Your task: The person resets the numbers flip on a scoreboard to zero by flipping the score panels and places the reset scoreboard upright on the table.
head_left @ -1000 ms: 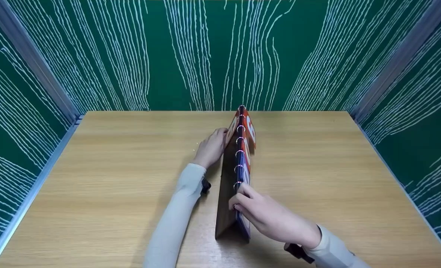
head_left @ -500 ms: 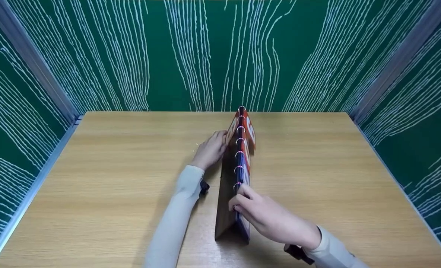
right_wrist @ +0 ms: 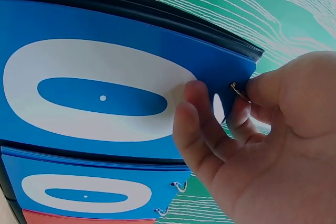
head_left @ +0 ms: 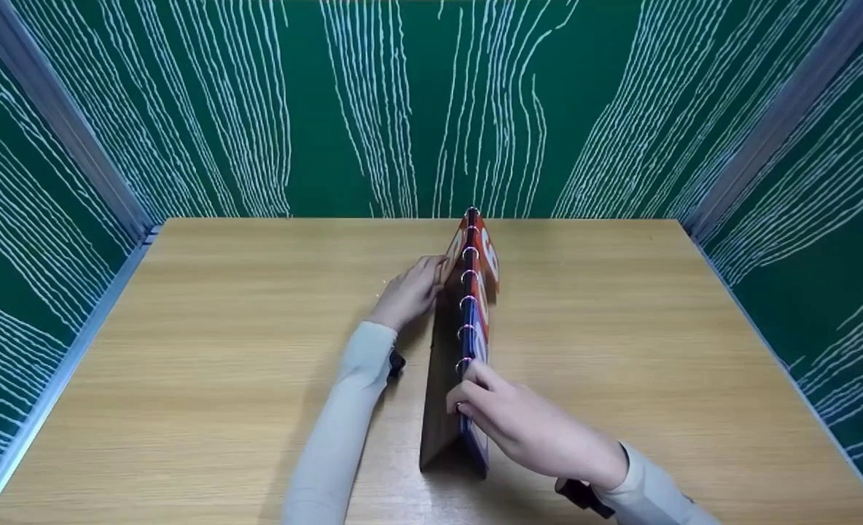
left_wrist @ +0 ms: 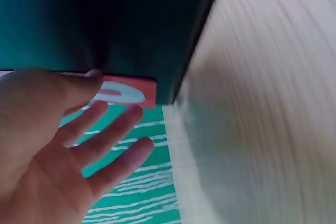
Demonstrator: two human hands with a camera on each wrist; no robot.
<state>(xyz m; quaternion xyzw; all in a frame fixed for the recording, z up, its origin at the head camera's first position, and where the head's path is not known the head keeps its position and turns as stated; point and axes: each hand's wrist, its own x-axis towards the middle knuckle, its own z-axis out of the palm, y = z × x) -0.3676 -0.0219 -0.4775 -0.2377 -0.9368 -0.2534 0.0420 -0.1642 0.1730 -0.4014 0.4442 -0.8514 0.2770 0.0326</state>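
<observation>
A flip scoreboard [head_left: 442, 408] stands like a tent on the table, end-on to the head view, with rings along its top. My left hand [head_left: 408, 295] is at its far end, on the left side. In the left wrist view, the thumb touches the dark panel [left_wrist: 142, 30] beside a red card [left_wrist: 147, 88]; the other fingers are spread, fairly straight. On the near end, my right hand [head_left: 530, 430] pinches the top edge at a metal ring [right_wrist: 240, 93]. A large blue card [right_wrist: 210, 59] with a white 0 hangs in front of its curled fingers.
The scoreboard and both hands are over a light wooden table [head_left: 235, 350]. Green walls [head_left: 431, 87] with white wavy lines stand at the back and sides. Metal posts [head_left: 74, 124] mark the back corners. Each wrist carries a black strap mount [head_left: 583, 496].
The left forearm has shifted very slightly to the left. Both hands stay at the same places on the scoreboard, and its cards look unmoved.
</observation>
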